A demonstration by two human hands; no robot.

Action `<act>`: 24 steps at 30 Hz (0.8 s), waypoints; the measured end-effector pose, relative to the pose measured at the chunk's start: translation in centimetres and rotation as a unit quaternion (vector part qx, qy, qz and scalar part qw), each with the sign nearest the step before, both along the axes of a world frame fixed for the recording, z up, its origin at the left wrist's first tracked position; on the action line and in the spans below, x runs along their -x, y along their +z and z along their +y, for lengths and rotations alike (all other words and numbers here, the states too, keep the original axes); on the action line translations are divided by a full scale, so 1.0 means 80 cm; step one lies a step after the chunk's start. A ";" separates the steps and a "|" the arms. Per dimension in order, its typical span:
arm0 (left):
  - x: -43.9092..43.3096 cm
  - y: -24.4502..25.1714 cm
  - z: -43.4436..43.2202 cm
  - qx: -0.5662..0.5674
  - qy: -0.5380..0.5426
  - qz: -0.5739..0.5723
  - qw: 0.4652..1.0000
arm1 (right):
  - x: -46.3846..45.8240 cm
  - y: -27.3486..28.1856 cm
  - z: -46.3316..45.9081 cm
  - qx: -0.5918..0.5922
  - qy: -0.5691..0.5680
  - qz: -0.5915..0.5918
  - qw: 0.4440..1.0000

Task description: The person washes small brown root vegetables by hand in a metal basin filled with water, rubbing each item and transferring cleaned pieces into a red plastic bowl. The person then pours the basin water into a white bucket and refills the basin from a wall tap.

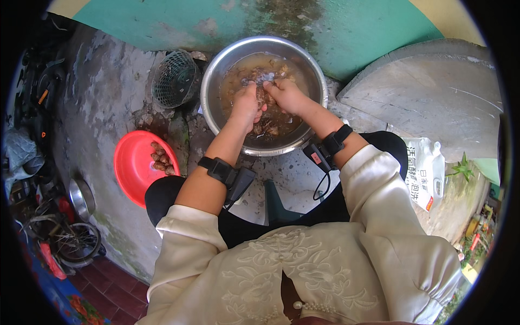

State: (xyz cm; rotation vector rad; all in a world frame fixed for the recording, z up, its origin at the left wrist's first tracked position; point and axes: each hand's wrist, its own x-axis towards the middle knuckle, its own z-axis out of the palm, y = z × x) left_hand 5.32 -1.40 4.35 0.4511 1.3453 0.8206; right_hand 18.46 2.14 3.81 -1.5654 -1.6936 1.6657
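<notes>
A wide stainless steel basin (209, 106) stands before me, partly filled with cloudy brown water (239, 67). Over the water, my left hand (246, 103) curls its fingers around a rough brown tuber (261, 96), perhaps taro. My right hand (286, 95) meets it from the other side, thumb close to the left thumb; some of its fingers are hidden. More brown tubers (271, 129) lie in the water near the basin's front wall. Left of my knee, a red plastic basin (132, 162) holds several brown tubers (161, 158) along its right side.
A green mesh plastic basket (172, 81) sits left of the steel basin. Behind rises a green painted wall (195, 26). At right are a curved grey slab (426, 89) and a white printed bag (424, 170). A bicycle wheel (77, 243) and metal bowl (81, 199) are far left.
</notes>
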 end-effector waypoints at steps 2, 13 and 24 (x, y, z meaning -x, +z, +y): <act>-0.003 0.000 0.000 -0.031 -0.002 0.007 0.999 | -0.004 0.007 0.005 0.140 -0.047 0.015 0.989; -0.011 -0.014 -0.006 -0.368 -0.127 0.311 0.867 | -0.008 -0.015 0.005 -0.035 -0.160 -0.020 0.986; -0.014 -0.005 0.011 -0.097 0.024 0.059 0.993 | -0.004 0.020 -0.025 -0.209 -0.056 -0.119 0.969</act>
